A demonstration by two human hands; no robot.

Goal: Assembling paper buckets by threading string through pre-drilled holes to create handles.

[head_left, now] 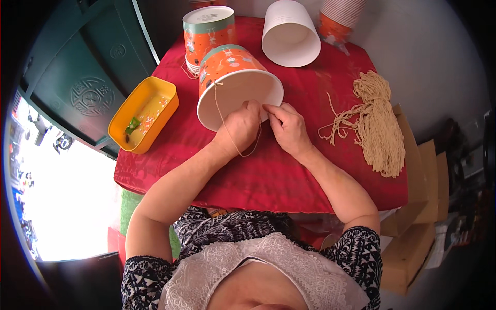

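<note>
A paper bucket [227,64] with an orange and green printed wall lies tipped on its side, its white mouth toward me. A thin beige cord [220,106] is fixed at the left of its rim. The cord loops down over my left wrist and back up to the rim between my hands. My left hand [242,125] is closed at the mouth of the bucket, its fingertips pinched at the cord near the rim. Opposite it, my right hand [289,128] pinches the lower right rim, thumb and forefinger together. The fingertips partly hide the cord's end.
A yellow plastic tub [150,135] with small scraps stands left. Behind are an upturned printed bucket stack [209,31], a white bucket [292,33] and another bucket stack [338,20]. A beige cord bundle [380,126] lies right on the red tablecloth [320,181]. Cardboard boxes [413,243] stand beside the table.
</note>
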